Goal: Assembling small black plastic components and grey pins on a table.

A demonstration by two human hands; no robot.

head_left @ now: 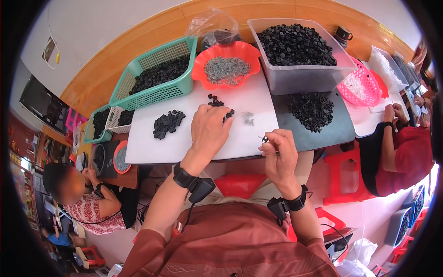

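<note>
On the white desk (143, 150), your side of the red scalloped bowl (200, 70), left to right: heaped black caps (168, 123), your left hand (210, 129) curled onto one black piece (229, 114), gray pins (248, 118), your right hand (280, 154) pinching a pinned black cap (265, 139); best grip lightly.

Right grip (280, 152) holds black part (265, 139) near white tabletop (240, 148).

The left hand (212, 129) arches palm-down, farther forward — the right hand (280, 154) pinches with bent fingers (281, 138).

Black piece (265, 139) in right hand (280, 151) indistinct, right-side co-worker (402, 159) cut off
</note>
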